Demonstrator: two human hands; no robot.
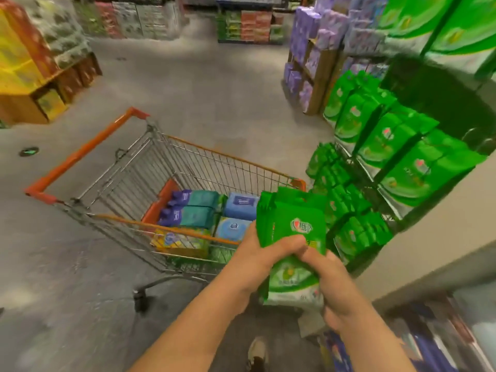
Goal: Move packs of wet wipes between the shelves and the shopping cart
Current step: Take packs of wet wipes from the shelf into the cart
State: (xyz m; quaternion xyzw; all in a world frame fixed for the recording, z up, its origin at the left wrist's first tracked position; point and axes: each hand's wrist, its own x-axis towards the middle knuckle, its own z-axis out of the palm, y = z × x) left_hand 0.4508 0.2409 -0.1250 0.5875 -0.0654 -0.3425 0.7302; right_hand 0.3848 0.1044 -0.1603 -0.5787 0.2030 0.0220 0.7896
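A green pack of wet wipes (292,224) is upright in front of me, held by both hands. My left hand (257,256) grips its left side with the thumb across the front. My right hand (332,285) grips its lower right edge. The pack hangs over the near right corner of the shopping cart (112,181), a wire cart with orange trim. Inside the cart lie several packs: blue ones (241,202), purple-and-teal ones (193,208) and a yellow one (177,241). To the right, shelves (367,159) carry rows of matching green packs (402,149).
Purple packs (308,30) fill the shelving further back on the right. A yellow and orange stack of boxes (29,63) stands at the far left. Grey floor (201,89) stretches beyond the cart. My shoe (257,350) shows at the bottom.
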